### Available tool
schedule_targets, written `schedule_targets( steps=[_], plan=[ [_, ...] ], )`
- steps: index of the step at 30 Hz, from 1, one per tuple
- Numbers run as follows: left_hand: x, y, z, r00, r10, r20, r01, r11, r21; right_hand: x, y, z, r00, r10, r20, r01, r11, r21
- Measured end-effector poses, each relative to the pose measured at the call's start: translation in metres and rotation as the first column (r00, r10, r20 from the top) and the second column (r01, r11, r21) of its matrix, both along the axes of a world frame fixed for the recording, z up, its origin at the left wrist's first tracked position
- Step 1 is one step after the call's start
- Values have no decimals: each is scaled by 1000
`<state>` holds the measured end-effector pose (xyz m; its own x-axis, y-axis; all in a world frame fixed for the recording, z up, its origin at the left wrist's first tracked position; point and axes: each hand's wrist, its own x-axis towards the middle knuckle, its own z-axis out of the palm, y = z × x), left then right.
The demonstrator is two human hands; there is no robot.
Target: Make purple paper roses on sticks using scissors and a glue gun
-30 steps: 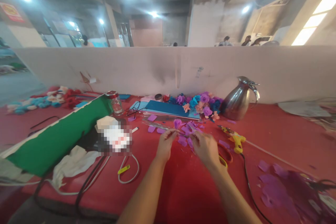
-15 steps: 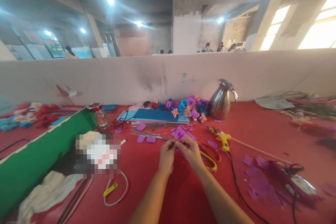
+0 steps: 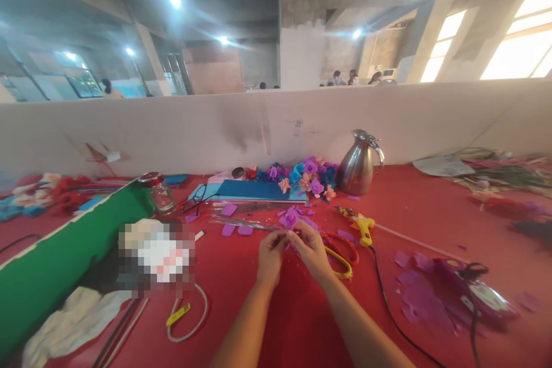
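The person's left hand and right hand are bare, with slim fingers and smooth, softly rounded backs; details as fine as the nails are too small to make out. The left forearm and right forearm are bare as well, long and even in outline. Each is narrowest at its uncovered wrist and widens gradually toward the elbow, until the bottom edge of the head view cuts it off. The two limbs look alike in build, slender and smoothly tapered
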<state>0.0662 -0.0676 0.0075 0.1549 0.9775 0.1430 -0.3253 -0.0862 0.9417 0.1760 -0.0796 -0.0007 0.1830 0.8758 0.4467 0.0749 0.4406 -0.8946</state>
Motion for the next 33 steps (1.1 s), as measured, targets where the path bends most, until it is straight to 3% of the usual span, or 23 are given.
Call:
schedule_targets(
  steps=[13,23,33],
  plan=[
    [-3,3,-6,1000,23,-21,-24,1000,-4,-3,1,-6,998,20,-62,-23,999,-42],
    [-17,6,-6,984,98,-152,-94,995,33,-9,-6,-6,983,19,181,-6,997,-75],
    [-16,8,-13,989,94,-110,-95,996,-1,-8,-7,-10,983,-34,182,46,997,-62]
  ],
)
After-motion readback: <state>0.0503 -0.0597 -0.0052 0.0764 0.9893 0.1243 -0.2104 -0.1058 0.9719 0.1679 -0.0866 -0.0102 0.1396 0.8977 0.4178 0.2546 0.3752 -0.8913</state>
